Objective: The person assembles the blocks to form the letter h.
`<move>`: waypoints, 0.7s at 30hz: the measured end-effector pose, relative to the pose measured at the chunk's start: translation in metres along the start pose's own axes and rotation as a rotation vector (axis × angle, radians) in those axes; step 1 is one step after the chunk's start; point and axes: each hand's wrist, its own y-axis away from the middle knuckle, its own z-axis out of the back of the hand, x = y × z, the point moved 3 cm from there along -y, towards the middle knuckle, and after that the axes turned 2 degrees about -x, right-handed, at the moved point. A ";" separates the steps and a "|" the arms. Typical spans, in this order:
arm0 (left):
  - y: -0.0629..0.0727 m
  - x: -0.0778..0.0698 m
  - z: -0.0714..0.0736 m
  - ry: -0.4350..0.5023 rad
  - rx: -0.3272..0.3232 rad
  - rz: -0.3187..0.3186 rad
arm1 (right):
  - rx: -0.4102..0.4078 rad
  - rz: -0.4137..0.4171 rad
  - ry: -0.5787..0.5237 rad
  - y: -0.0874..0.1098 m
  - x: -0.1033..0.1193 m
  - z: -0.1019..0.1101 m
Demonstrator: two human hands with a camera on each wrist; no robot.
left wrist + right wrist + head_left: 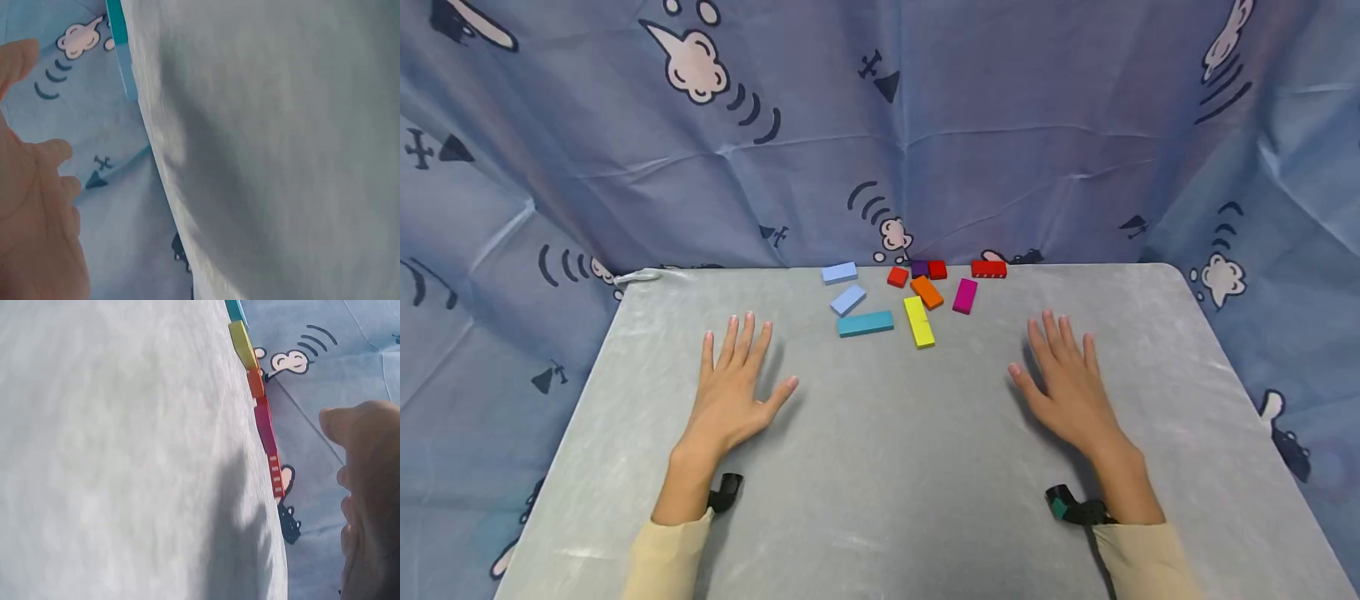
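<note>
Fingers spread, my left hand (730,400) is held palm down over the left part of the table, holding nothing. My right hand (1067,396) does the same on the right, its thumb pointing inward. Between and beyond them lie several toy building bricks: a teal brick (866,324), a yellow brick (919,322), an orange brick (927,292), a magenta brick (965,296), two light blue bricks (848,300), a purple one (919,268) and a few red ones (988,269). The teal brick is nearest my left hand, the magenta brick nearest my right. Neither hand touches a brick.
A grey cloth covers the table (880,467). Behind it and at both sides hangs a blue patterned curtain (1000,167). Each wrist wears a small black camera, the left camera (725,492) and the right camera (1078,507), the latter with a cable.
</note>
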 end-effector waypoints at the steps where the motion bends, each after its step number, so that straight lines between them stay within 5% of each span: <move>1: -0.001 -0.003 -0.001 0.007 -0.003 -0.014 | 0.003 0.005 -0.009 0.000 0.002 0.000; 8: -0.014 -0.023 0.005 0.011 -0.053 -0.112 | 0.024 0.060 -0.030 -0.009 0.019 -0.005; 21: -0.045 -0.050 -0.007 0.042 0.110 -0.159 | 0.036 0.108 -0.096 -0.031 0.055 -0.016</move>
